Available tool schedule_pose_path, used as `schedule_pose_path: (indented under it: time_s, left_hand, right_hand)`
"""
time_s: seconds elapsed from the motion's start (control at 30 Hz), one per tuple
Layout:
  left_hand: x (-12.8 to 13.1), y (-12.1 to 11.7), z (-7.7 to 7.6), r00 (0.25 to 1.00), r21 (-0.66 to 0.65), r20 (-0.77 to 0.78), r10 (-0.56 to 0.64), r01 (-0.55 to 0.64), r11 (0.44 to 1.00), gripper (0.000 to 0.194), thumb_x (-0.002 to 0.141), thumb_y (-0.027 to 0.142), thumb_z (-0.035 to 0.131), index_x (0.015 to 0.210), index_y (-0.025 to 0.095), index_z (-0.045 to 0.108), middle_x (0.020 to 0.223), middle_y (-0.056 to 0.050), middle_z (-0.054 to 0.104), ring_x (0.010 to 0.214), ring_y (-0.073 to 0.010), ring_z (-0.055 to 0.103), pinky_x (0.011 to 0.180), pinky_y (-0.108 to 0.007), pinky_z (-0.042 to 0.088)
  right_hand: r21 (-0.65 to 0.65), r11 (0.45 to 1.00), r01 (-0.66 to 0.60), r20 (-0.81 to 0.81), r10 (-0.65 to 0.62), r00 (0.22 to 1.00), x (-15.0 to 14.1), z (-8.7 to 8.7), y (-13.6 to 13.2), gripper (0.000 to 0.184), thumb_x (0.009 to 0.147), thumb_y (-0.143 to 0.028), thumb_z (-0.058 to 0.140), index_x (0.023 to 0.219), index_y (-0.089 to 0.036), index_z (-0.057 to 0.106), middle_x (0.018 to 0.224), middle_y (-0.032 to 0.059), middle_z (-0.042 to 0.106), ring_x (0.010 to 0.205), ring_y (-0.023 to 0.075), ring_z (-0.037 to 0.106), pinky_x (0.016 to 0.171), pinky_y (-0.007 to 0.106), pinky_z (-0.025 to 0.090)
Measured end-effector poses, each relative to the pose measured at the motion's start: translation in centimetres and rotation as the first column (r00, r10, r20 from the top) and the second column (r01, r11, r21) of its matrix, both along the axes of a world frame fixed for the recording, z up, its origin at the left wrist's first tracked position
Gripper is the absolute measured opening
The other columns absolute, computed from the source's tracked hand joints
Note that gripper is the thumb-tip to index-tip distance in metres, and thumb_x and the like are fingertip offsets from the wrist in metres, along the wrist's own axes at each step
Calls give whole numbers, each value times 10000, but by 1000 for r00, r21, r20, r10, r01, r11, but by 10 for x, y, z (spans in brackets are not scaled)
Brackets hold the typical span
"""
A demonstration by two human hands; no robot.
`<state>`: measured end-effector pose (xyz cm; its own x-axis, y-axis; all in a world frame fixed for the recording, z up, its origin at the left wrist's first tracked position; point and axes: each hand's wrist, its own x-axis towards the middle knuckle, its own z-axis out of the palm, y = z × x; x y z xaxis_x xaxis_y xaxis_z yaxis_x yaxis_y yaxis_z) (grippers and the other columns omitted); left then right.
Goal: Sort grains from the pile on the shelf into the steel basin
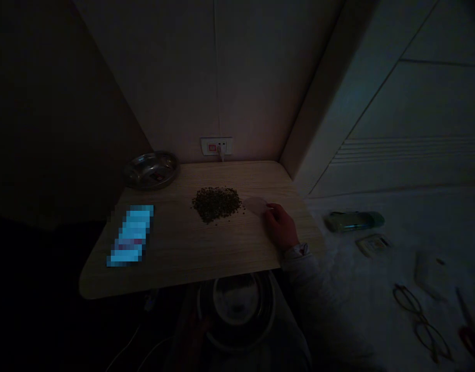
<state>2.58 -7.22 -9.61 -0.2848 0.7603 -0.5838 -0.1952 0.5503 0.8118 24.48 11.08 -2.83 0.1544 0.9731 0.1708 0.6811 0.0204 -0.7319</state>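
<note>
My right hand [280,226] is over the right part of the wooden table [237,253], closed on a thin, pale, rounded flat piece [256,205]. That piece lies low against the tabletop, just right of a loose pile of small dark grains or seeds [216,203]. Below the front edge of the table, a round metal bowl [237,299] sits over my lap. My left hand [199,328] is at the bowl's left rim, with its fingers on the rim; it is very dim there.
A second metal dish [151,170] stands at the table's back left corner, with a lit phone [132,235] in front of it. A wall socket [217,146] holds a plug. On the pale surface at right lie a green cylindrical object [354,221], glasses [421,320] and scissors [472,330].
</note>
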Motion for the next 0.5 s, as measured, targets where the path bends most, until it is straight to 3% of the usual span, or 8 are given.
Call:
schedule_pose_path:
  time_s: [0.07, 0.17, 0.3, 0.5]
  left_hand:
    - [0, 1, 6, 1000, -71, 24, 7, -5, 997, 539, 542, 213, 534, 1074, 166, 461, 1167, -103, 492, 1170, -284, 284, 952, -393, 230]
    - [2, 2, 13, 1000, -59, 6, 8, -8, 998, 578, 532, 208, 534, 1101, 160, 444, 1231, -99, 430, 1179, -277, 270, 961, -383, 213]
    - [3, 2, 13, 999, -42, -29, 34, -35, 998, 629, 527, 204, 531, 1140, 152, 403, 1291, -93, 352, 1204, -265, 211, 976, -366, 183]
    - [2, 0, 11, 1000, -20, 20, -10, 11, 1000, 578, 559, 225, 532, 1124, 179, 422, 1220, -80, 447, 1184, -264, 262, 956, -367, 229]
  right_hand:
    - [-3, 1000, 3, 4, -3, 1000, 0, 0, 0, 310, 729, -319, 373, 970, -187, 516, 700, 26, 609, 623, 146, 532, 560, 248, 373]
    - [-6, 1000, -1, -3, 1, 1000, 0, 0, 0, 300, 724, -305, 372, 954, -184, 522, 669, 20, 603, 601, 139, 526, 544, 239, 363]
    - [-4, 1000, -13, -15, 13, 1000, 1, 0, 0, 298, 718, -306, 377, 942, -178, 526, 677, 23, 605, 601, 137, 520, 544, 236, 357]
    - [-35, 999, -14, -26, 13, 1000, 1, 1, -1, 282, 708, -296, 380, 923, -188, 526, 653, 10, 593, 581, 132, 510, 532, 233, 345]
